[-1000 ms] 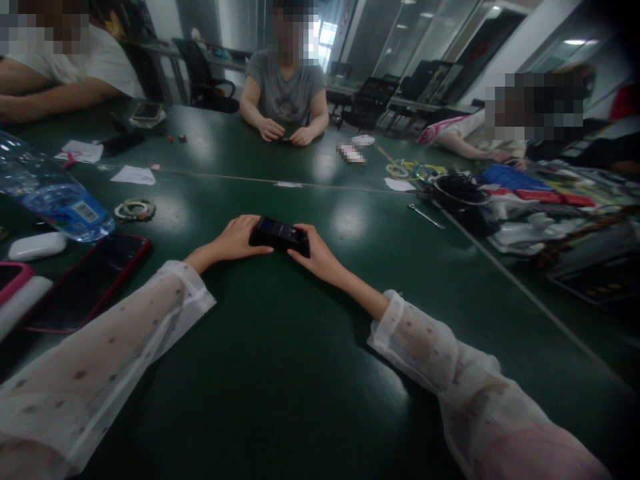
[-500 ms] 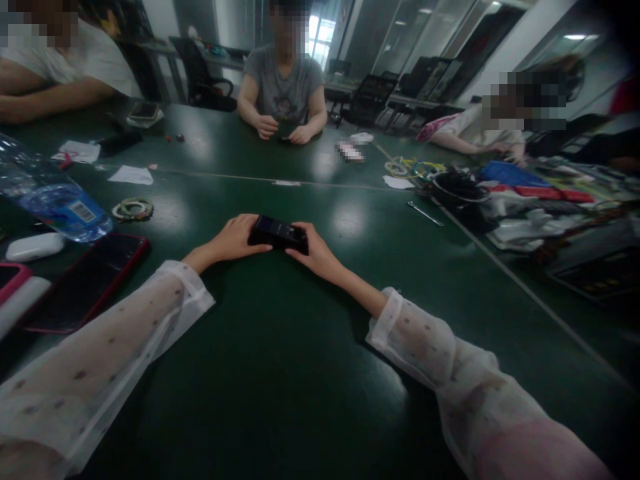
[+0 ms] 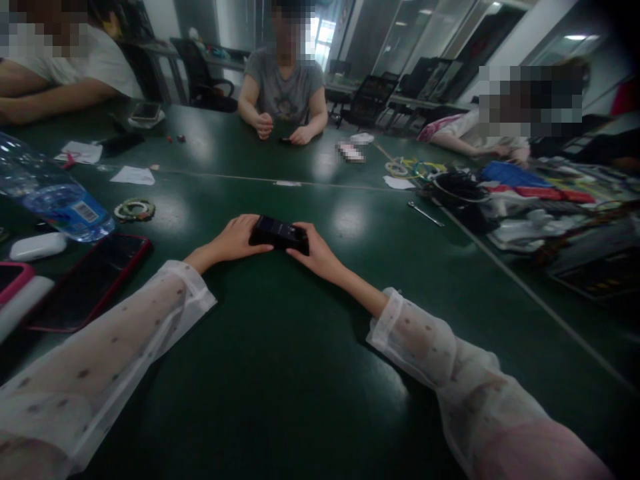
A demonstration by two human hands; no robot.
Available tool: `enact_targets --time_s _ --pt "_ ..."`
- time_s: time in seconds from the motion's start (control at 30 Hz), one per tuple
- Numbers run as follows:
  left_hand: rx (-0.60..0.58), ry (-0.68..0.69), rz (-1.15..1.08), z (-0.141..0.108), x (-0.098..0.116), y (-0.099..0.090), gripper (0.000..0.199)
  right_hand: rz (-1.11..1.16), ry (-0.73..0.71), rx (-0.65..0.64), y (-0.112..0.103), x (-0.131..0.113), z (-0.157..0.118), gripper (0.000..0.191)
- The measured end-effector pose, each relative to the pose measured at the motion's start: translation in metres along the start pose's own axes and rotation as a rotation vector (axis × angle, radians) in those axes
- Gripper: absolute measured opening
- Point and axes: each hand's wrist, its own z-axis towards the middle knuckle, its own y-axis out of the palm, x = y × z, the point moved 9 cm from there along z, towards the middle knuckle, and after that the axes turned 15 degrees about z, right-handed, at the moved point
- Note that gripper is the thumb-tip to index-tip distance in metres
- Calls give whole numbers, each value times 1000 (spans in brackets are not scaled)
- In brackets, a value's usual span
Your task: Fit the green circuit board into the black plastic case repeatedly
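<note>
A small black box-shaped device with a screen (image 3: 278,228) sits at the middle of the dark green table (image 3: 250,360). My left hand (image 3: 240,237) is closed on its left end, with the thumb along the near edge. On the right end, my right hand (image 3: 317,250) grips it the same way, thumb at the near side. Faint light marks show on the screen, too small to read. The fingers behind the device are partly hidden. Sheer white dotted sleeves cover both forearms.
On the left are a plastic bottle (image 3: 65,207), a red-edged phone (image 3: 95,280), a white earphone case (image 3: 39,247) and bracelets (image 3: 135,211). At the right lie a wrench (image 3: 425,214) and a heap of cables and parts (image 3: 525,200). Several people sit around the table.
Both hands keep their hold on the black device, which stays in place. The view has shifted very slightly. The person opposite has moved their hands a little.
</note>
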Motion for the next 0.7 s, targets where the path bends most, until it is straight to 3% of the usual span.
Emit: enact_targets --time_s 0.7 --pt "4 14 -5 1 -2 2 92 -18 2 0 1 4 0 63"
